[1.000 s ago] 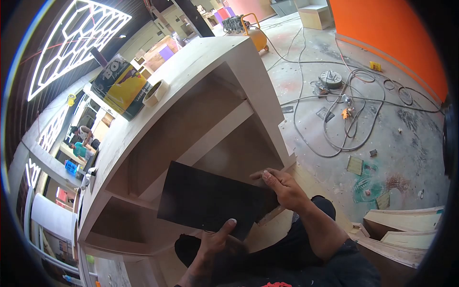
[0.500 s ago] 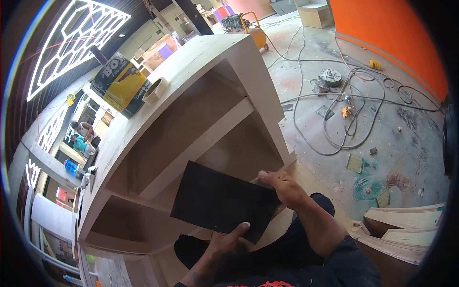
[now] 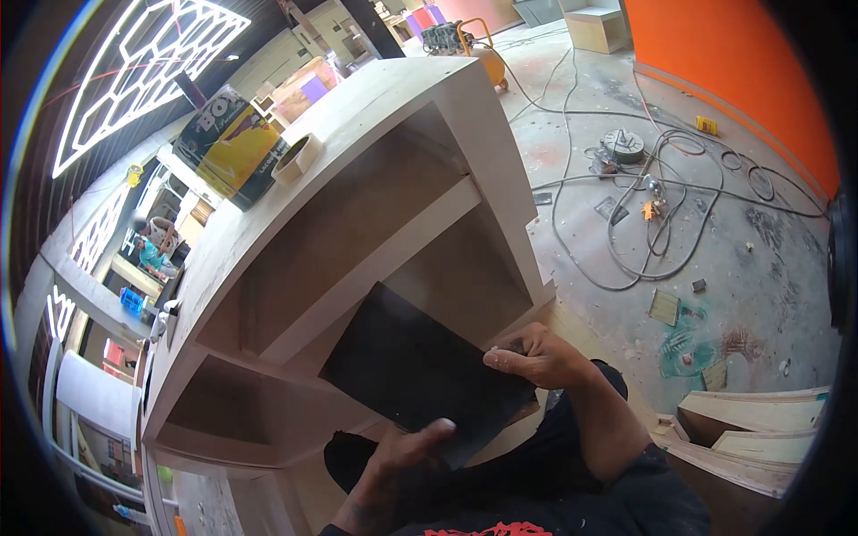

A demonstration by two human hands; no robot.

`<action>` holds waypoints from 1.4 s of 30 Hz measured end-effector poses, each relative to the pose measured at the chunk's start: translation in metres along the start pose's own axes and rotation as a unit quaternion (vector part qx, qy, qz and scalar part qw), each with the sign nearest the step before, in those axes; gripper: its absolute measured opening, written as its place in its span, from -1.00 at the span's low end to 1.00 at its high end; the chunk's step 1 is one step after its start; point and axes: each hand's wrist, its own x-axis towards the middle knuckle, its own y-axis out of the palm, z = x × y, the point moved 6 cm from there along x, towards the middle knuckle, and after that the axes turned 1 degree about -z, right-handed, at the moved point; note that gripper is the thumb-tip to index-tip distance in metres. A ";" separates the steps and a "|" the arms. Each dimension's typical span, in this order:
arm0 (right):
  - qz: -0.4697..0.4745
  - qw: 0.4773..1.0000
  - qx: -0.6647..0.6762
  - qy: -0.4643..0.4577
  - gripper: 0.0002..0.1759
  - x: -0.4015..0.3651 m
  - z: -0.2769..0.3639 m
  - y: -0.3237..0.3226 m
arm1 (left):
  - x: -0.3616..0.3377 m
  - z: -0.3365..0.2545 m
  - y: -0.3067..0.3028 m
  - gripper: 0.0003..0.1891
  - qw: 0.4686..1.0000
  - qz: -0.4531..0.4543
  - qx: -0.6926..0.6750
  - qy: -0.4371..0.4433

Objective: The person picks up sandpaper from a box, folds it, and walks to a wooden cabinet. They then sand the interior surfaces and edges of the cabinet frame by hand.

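So the black sheet [image 3: 424, 357] is right in front of the open cabinet [image 3: 371, 268], left hand [image 3: 393, 460] clamped on its edge around 6 o'clock, right hand [image 3: 541, 356] pinching it at 3 o'clock.

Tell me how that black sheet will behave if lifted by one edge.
The black sheet is probably fairly stiff: its far corner juts past the left hand and right hand without visible droop. It looks thin, so likely light. Its dull face suggests little slipperiness.
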 end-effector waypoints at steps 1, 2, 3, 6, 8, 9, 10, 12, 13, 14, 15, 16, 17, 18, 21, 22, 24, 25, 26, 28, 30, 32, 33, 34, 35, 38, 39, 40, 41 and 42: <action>0.000 1.000 0.005 -0.007 -0.59 0.000 -0.002 0.000 | 0.001 -0.004 -0.006 -0.52 0.997 -0.027 -0.067 0.025; 0.000 1.000 0.010 -0.014 -0.59 0.001 -0.006 0.000 | 0.003 -0.007 -0.013 -0.54 0.993 -0.052 -0.090 0.052; 0.000 1.000 0.016 -0.020 -0.60 0.002 -0.007 0.001 | 0.005 -0.010 -0.020 -0.56 0.988 -0.075 -0.112 0.079; 0.002 1.000 0.017 -0.018 -0.59 0.003 -0.006 0.005 | 0.013 -0.020 -0.033 -0.62 0.982 -0.108 -0.062 0.141; -0.031 0.999 -0.021 -0.031 -0.59 0.004 -0.008 0.003 | 0.015 -0.021 -0.032 -0.64 0.982 -0.093 -0.055 0.152; -0.047 0.997 -0.039 -0.037 -0.58 0.004 -0.009 0.002 | 0.015 -0.021 -0.032 -0.64 0.983 -0.095 -0.062 0.145; -0.056 0.996 -0.053 -0.043 -0.58 0.005 -0.010 0.003 | 0.014 -0.021 -0.031 -0.64 0.983 -0.098 -0.070 0.137; -0.071 0.993 -0.080 -0.056 -0.57 0.005 -0.011 0.004 | 0.013 -0.020 -0.030 -0.66 0.982 -0.108 -0.081 0.132; -0.073 0.991 -0.102 -0.056 -0.57 0.006 -0.012 0.003 | 0.013 -0.021 -0.030 -0.68 0.981 -0.116 -0.084 0.134; -0.075 0.988 -0.123 -0.057 -0.57 0.006 -0.014 0.002 | 0.013 -0.021 -0.030 -0.70 0.979 -0.124 -0.087 0.135; -0.077 0.985 -0.144 -0.058 -0.57 0.006 -0.015 0.002 | 0.013 -0.021 -0.030 -0.70 0.978 -0.127 -0.082 0.140; -0.111 0.988 -0.076 -0.071 -0.57 0.006 -0.013 0.000 | 0.013 -0.021 -0.031 -0.69 0.978 -0.131 -0.078 0.143; -0.146 0.986 -0.009 -0.084 -0.57 0.005 -0.009 0.000 | 0.012 -0.020 -0.030 -0.69 0.977 -0.135 -0.074 0.147; -0.179 0.977 0.056 -0.099 -0.57 0.005 -0.007 -0.003 | 0.013 -0.018 -0.031 -0.69 0.975 -0.140 -0.071 0.160; -0.169 0.976 0.108 -0.082 -0.58 0.007 -0.016 -0.013 | 0.012 -0.012 -0.029 -0.67 0.975 -0.148 -0.057 0.156; -0.129 0.986 0.093 -0.053 -0.58 0.007 -0.016 -0.008 | 0.009 -0.012 -0.026 -0.67 0.980 -0.146 -0.049 0.128; -0.049 0.997 0.063 0.005 -0.60 0.005 -0.017 0.003 | 0.009 -0.007 -0.021 -0.66 0.988 -0.125 -0.041 0.075; -0.081 0.994 0.070 -0.020 -0.60 0.006 -0.016 0.000 | 0.008 -0.002 -0.020 -0.66 0.992 -0.108 -0.039 0.049; -0.115 0.989 0.077 -0.044 -0.61 0.007 -0.017 -0.001 | 0.008 0.002 -0.019 -0.67 0.995 -0.090 -0.038 0.024; -0.161 0.980 0.087 -0.080 -0.63 0.007 -0.018 -0.008 | 0.010 0.007 -0.021 -0.67 0.993 -0.091 -0.024 0.067; -0.185 0.973 0.092 -0.104 -0.65 0.006 -0.015 -0.014 | 0.009 0.000 -0.013 -0.67 0.991 -0.096 -0.017 0.088; -0.143 0.982 0.073 -0.097 -0.66 0.008 -0.012 -0.002 | 0.004 -0.010 -0.001 -0.67 0.991 -0.103 -0.014 0.085; -0.122 0.986 0.064 -0.092 -0.66 0.008 -0.011 0.003 | 0.004 -0.004 -0.002 -0.67 0.994 -0.099 -0.007 0.045; -0.152 0.981 0.082 -0.090 -0.65 0.008 -0.011 -0.001 | 0.003 0.004 -0.005 -0.67 0.995 -0.096 0.002 0.004; -0.182 0.974 0.101 -0.087 -0.65 0.008 -0.012 -0.007 | 0.003 0.009 -0.007 -0.67 0.996 -0.091 0.004 0.001; -0.201 0.969 0.116 -0.085 -0.64 0.009 -0.021 -0.016 | 0.007 0.014 -0.006 -0.68 0.995 -0.078 -0.005 0.068; -0.197 0.970 0.115 -0.086 -0.63 0.010 -0.023 -0.018 | 0.006 0.011 -0.002 -0.68 0.994 -0.076 -0.007 0.079; -0.191 0.972 0.096 -0.098 -0.63 0.010 -0.021 -0.015 | 0.005 0.007 0.005 -0.68 0.993 -0.073 -0.009 0.090; -0.185 0.974 0.076 -0.110 -0.63 0.011 -0.019 -0.011 | 0.005 0.003 0.010 -0.68 0.992 -0.070 -0.010 0.101; -0.179 0.975 0.058 -0.122 -0.62 0.011 -0.017 -0.009 | 0.006 0.007 0.009 -0.68 0.995 -0.059 -0.004 0.086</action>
